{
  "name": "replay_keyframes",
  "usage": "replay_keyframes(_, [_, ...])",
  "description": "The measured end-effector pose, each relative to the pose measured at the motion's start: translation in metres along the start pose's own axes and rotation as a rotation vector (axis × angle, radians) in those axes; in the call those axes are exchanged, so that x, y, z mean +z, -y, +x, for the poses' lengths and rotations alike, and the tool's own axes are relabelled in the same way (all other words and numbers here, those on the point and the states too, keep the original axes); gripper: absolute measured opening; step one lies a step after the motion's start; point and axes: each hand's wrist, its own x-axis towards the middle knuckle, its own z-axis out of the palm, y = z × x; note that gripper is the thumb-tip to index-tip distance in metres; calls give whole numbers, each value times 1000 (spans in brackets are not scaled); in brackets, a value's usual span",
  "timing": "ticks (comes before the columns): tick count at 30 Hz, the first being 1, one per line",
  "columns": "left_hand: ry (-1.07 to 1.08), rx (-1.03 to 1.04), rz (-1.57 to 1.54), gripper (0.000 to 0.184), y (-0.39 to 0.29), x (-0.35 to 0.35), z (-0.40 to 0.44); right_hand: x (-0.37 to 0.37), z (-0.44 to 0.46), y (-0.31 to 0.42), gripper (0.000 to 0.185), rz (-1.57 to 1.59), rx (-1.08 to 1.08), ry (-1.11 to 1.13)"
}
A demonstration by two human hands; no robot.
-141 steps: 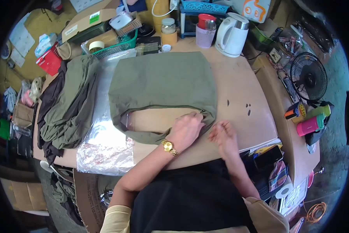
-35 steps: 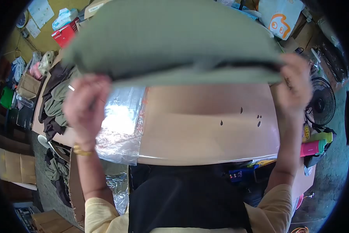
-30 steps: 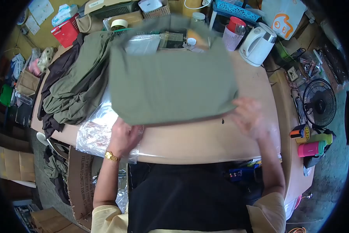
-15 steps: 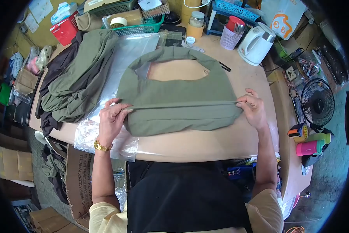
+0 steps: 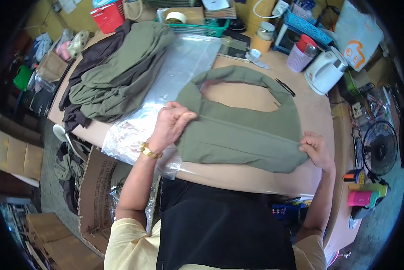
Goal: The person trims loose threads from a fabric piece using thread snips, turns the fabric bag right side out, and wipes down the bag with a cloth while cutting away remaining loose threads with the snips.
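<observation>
An olive-green fabric shoulder bag (image 5: 238, 144) lies flat on the table, its wide strap forming a loop at the far side. A long crease runs across its body between my hands. My left hand (image 5: 171, 123) is closed on the bag's left edge, at one end of the crease. At the other end, my right hand (image 5: 317, 149) pinches the right edge. Under my left wrist and beside the bag is a clear plastic sheet (image 5: 190, 54).
A heap of olive and dark cloth (image 5: 116, 72) lies at the left of the table (image 5: 238, 173). Behind the bag stand a green basket (image 5: 206, 29), a jar (image 5: 265, 33), a lilac cup (image 5: 298, 60) and a white kettle (image 5: 325, 69). An open cardboard box (image 5: 94, 193) sits below the front edge.
The view has shifted, so the whole scene appears turned and further right. My left hand has moved to a higher point on the bag's edge, and the crease now slants. Both hands still grip the bag.
</observation>
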Motion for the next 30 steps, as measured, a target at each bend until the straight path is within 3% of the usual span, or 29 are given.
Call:
replay_keyframes(1, [-8, 47, 62, 28, 0, 2, 2, -3, 0, 0, 5, 81, 148, 96])
replay_keyframes(2, [-14, 95, 122, 31, -1, 6, 3, -1, 4, -7, 20, 46, 221, 98])
replay_keyframes(4, [-72, 170, 150, 33, -6, 18, 6, 26, 25, 58, 41, -240, -194, -146])
replay_keyframes(6, [-56, 256, 202, 27, -11, 23, 4, 78, 55, 119, 58, -353, -388, -343])
replay_keyframes(8, [-135, 252, 238, 24, -38, 23, 5, 129, 91, 154, 51, -255, -532, -319])
replay_keyframes(9, [-212, 245, 276, 23, -47, 22, 0, 150, 111, 151, 34, -255, -525, -217])
replay_keyframes(10, [-348, 158, 238, 37, -47, 19, -12, 161, 120, 158, 23, -258, -438, -158])
replay_keyframes(12, [-243, -269, 224, 38, -54, 0, -50, 161, 124, 167, 22, -167, -441, -176])
replay_keyframes(13, [-251, -268, 231, 38, -54, -2, -64, 162, 126, 171, 21, -69, -426, -194])
replay_keyframes(15, [92, -742, -112, 30, -47, -4, -86, 163, 130, 171, 18, -59, -440, -169])
replay_keyframes(16, [85, -750, -113, 30, -43, -1, -90, 165, 131, 173, 17, -54, -447, -160])
replay_keyframes(18, [56, -875, -651, 24, -38, 10, -88, 166, 136, 172, 16, -54, -463, -143])
replay_keyframes(21, [96, -888, -796, 19, -30, 10, -91, 168, 146, 165, 15, -21, -421, -254])
replay_keyframes(23, [126, -884, -791, 19, -31, 7, -91, 165, 151, 165, 16, -148, -504, -323])
replay_keyframes(24, [166, -905, -721, 19, -31, 5, -93, 162, 148, 168, 16, -151, -503, -325])
replay_keyframes(25, [210, -925, -648, 21, -31, 3, -94, 157, 143, 173, 17, -110, -366, -204])
replay_keyframes(26, [221, -925, -649, 21, -37, -2, -92, 152, 137, 177, 19, -67, -224, -85])
replay_keyframes(28, [-35, -570, 221, 37, -57, -11, -88, 135, 126, 172, 27, -64, -172, -11])
replay_keyframes(29, [-128, -366, 306, 58, -57, -12, -82, 128, 121, 167, 36, -62, -136, 70])
replay_keyframes(30, [-160, -211, 317, 59, -70, -9, -62, 129, 118, 160, 36, -61, -108, 61])
